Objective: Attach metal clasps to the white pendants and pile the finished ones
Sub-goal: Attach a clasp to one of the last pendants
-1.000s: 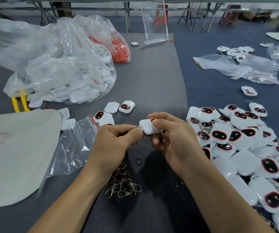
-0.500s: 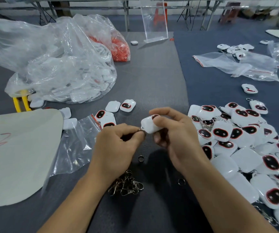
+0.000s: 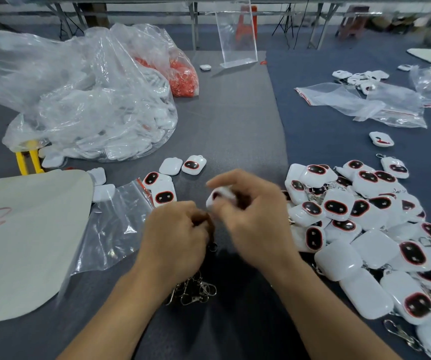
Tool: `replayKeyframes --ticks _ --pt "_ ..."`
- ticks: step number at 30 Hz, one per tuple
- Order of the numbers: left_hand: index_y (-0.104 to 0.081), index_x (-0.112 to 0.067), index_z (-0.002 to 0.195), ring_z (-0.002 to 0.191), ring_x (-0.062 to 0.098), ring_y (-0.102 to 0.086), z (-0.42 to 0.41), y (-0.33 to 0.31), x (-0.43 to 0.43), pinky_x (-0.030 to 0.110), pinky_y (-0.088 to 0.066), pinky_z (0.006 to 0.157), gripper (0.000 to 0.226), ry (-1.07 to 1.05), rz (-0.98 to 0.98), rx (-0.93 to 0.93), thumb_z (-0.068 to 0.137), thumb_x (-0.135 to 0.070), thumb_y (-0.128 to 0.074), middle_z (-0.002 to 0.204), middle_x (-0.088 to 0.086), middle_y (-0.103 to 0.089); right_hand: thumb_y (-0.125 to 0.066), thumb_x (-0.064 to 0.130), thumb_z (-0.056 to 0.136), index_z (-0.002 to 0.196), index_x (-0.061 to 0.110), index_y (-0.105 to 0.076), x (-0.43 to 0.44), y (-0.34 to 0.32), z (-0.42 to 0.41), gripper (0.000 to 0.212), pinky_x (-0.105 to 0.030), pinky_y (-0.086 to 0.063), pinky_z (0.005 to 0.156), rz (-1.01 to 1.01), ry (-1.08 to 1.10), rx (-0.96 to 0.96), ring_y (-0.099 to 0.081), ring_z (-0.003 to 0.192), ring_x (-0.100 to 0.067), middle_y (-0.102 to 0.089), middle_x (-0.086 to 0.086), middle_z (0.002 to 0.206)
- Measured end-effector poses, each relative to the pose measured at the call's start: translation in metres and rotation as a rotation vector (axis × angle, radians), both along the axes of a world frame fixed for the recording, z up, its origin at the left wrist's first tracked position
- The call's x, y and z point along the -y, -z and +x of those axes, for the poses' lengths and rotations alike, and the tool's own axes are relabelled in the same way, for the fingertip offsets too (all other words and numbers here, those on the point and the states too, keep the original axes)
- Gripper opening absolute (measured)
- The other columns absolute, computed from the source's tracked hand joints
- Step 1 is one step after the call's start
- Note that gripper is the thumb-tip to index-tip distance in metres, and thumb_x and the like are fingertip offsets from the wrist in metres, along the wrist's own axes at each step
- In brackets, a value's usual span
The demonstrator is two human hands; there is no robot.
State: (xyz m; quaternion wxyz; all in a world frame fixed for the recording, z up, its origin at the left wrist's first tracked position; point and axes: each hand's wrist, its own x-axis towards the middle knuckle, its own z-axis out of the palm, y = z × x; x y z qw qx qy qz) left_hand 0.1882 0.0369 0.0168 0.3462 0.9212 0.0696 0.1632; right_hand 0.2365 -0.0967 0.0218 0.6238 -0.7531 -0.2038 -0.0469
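Observation:
My right hand (image 3: 253, 216) grips a white pendant (image 3: 219, 197) with a dark red-rimmed face, blurred by motion, above the grey table middle. Just left of it, my left hand (image 3: 175, 237) has its fingers curled at the pendant's lower corner, pinching something small and dark that I cannot make out. A heap of metal clasps (image 3: 196, 288) lies under my left wrist. One loose ring (image 3: 212, 246) lies between my hands. On the right spreads the pile of white pendants (image 3: 365, 224), several with clasps attached.
A big clear bag of white pendants (image 3: 92, 107) fills the back left, an orange-filled bag (image 3: 183, 76) behind it. Loose pendants (image 3: 180, 166) and a small zip bag (image 3: 113, 224) lie left of my hands. A pale sheet (image 3: 22, 240) covers the near left. Empty bags (image 3: 365, 105) lie far right.
Both hands dropped slightly toward me and moved quickly; the pendant turned in my right hand so its dark face now shows. My left hand's fingers curled tighter.

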Motion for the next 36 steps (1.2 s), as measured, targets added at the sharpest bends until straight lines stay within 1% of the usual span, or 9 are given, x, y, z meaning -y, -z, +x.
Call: replayKeyframes --ticks 3,5,9,14,18,22,24,31,36 --pt "-0.053 -0.013 0.049 0.048 0.027 -0.051 -0.004 0.003 0.005 0.029 -0.033 0.049 0.015 0.061 0.397 0.090 0.063 -0.017 -0.055 0.050 0.002 -0.054 -0.068 0.008 0.083 0.094 0.030 -0.075 -0.002 0.006 -0.005 0.024 -0.010 -0.039 0.054 -0.168 -0.027 0.141 -0.055 0.054 -0.008 -0.062 0.010 0.064" --pt "-0.061 -0.014 0.053 0.053 0.025 -0.049 -0.004 0.006 0.006 0.029 -0.032 0.054 0.018 0.029 0.394 0.083 0.069 -0.021 -0.058 0.053 -0.002 -0.051 -0.067 0.004 0.085 0.090 0.027 -0.075 -0.003 0.005 0.001 0.024 -0.017 -0.042 0.051 -0.063 0.020 -0.024 -0.051 0.050 -0.007 -0.064 0.006 0.065" --pt "-0.077 -0.026 0.072 0.061 0.007 -0.057 0.001 0.003 0.004 0.026 -0.045 0.059 0.016 0.006 -0.224 0.042 0.079 -0.034 -0.066 0.063 -0.007 -0.064 -0.058 -0.002 0.092 0.089 0.011 -0.077 0.004 -0.003 0.018 0.023 -0.020 -0.036 0.041 0.371 0.015 -0.712 -0.049 0.042 -0.012 -0.070 -0.006 0.070" --pt "-0.081 -0.028 0.072 0.055 0.004 -0.049 0.003 -0.004 0.007 0.017 -0.042 0.058 0.017 0.170 -0.629 -0.051 0.081 -0.030 -0.067 0.060 0.002 -0.066 -0.051 -0.002 0.094 0.093 0.004 -0.076 0.008 -0.005 0.020 0.026 -0.018 -0.044 0.043 0.565 -0.151 -0.963 -0.054 0.046 -0.014 -0.070 -0.011 0.071" --pt "-0.066 -0.013 0.058 0.053 0.004 -0.045 0.001 0.003 0.005 0.021 -0.035 0.053 0.027 0.090 -0.287 0.097 0.082 -0.024 -0.065 0.057 -0.004 -0.052 -0.058 -0.002 0.092 0.091 0.010 -0.078 0.002 -0.003 0.015 0.024 -0.020 -0.041 0.043 0.441 -0.028 -0.737 -0.052 0.047 -0.012 -0.070 -0.006 0.072" --pt "-0.059 -0.013 0.054 0.058 0.019 -0.048 0.000 0.005 0.002 0.031 -0.029 0.058 0.023 0.108 0.243 0.112 0.077 -0.019 -0.058 0.057 -0.004 -0.050 -0.067 0.009 0.088 0.096 0.026 -0.077 -0.002 0.002 0.001 0.021 -0.015 -0.044 0.055 -0.057 0.096 -0.008 -0.056 0.055 -0.005 -0.067 0.011 0.069" --pt "-0.059 -0.013 0.054 0.052 0.024 -0.050 -0.001 0.006 0.001 0.028 -0.029 0.056 0.017 0.142 0.329 0.132 0.069 -0.016 -0.055 0.055 0.000 -0.056 -0.068 0.017 0.086 0.102 0.031 -0.074 -0.007 0.004 -0.009 0.022 -0.008 -0.040 0.059 -0.188 0.053 0.158 -0.059 0.059 -0.004 -0.065 0.017 0.068" --pt "-0.080 -0.028 0.089 0.061 0.009 -0.049 0.002 0.012 0.000 0.031 -0.041 0.070 0.017 -0.057 0.178 0.185 0.078 -0.037 -0.070 0.063 -0.017 -0.053 -0.067 0.014 0.089 0.093 0.029 -0.065 0.013 -0.005 0.017 0.016 -0.010 -0.040 0.057 -0.082 0.280 -0.035 -0.059 0.063 -0.002 -0.064 0.009 0.069" --pt "-0.078 -0.023 0.104 0.090 0.027 -0.062 0.004 0.011 -0.017 0.040 -0.038 0.086 0.028 -0.353 0.378 0.108 0.078 -0.029 -0.070 0.094 -0.004 -0.073 -0.063 0.020 0.076 0.072 0.026 -0.065 0.040 -0.017 0.031 0.007 -0.022 -0.039 0.054 -0.349 0.404 0.063 -0.056 0.055 -0.007 -0.062 0.017 0.059"
